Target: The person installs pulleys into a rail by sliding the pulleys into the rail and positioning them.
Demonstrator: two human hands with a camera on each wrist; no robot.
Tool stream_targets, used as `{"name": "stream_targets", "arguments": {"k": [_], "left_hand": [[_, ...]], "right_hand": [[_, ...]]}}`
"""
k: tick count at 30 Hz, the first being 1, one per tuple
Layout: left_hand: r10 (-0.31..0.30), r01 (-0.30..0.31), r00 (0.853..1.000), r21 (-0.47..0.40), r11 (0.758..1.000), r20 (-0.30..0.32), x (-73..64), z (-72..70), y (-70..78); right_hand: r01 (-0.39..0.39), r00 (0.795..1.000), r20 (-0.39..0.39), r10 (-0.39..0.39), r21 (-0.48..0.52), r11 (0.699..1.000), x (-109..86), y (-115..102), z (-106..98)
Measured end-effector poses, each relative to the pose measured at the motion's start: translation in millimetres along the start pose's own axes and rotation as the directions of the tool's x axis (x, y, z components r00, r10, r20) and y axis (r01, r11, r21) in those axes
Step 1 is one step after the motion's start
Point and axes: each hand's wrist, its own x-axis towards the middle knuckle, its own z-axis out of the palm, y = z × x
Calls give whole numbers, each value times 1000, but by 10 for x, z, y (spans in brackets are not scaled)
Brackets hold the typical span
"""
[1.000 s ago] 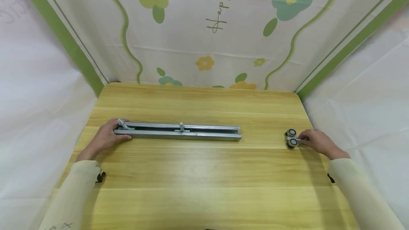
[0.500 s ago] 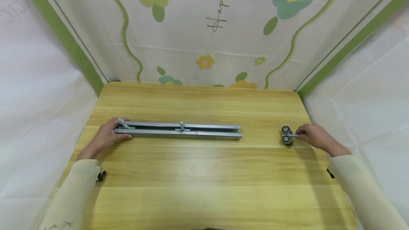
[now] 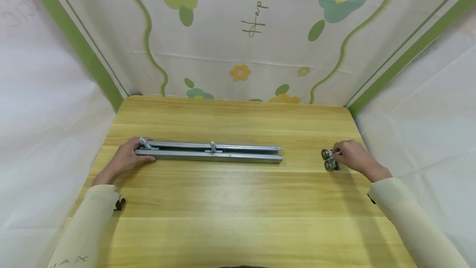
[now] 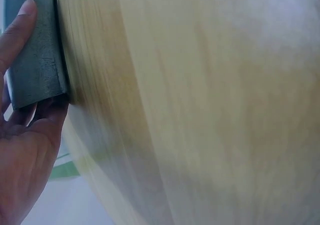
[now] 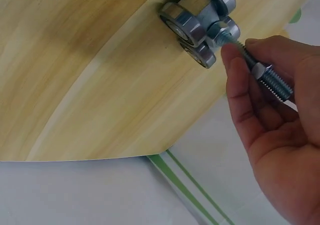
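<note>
A steel C-channel rail (image 3: 245, 157) lies along the table, slot up, with two bolt-and-plate pieces (image 3: 213, 147) in the slot, one at the left end and one near the middle. My left hand (image 3: 126, 158) grips its left end; in the left wrist view the thumb lies on the rail's side wall (image 4: 37, 55) and fingers reach under its end. To the right, off the rail's open end, my right hand (image 3: 355, 156) pinches the threaded stem of a roller trolley (image 3: 328, 163). The right wrist view shows its several metal wheels (image 5: 185, 25) pointing away from the palm.
The wooden table (image 3: 230, 202) has rounded far corners. A flower-printed cloth (image 3: 223, 32) stands behind it, and white cloth walls (image 3: 427, 135) rise close on both sides.
My right hand has moved left toward the rail with the roller trolley, turning it so the wheels face more to the left. The left hand and the rail have stayed in place.
</note>
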Motion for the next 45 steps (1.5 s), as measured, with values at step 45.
{"name": "stream_targets", "arguments": {"k": [45], "left_hand": [[2,-2,1000,-14,1000,-17,5,7,0]], "right_hand": [[-78,996,-29,79,22,997,16,-90,46]]}}
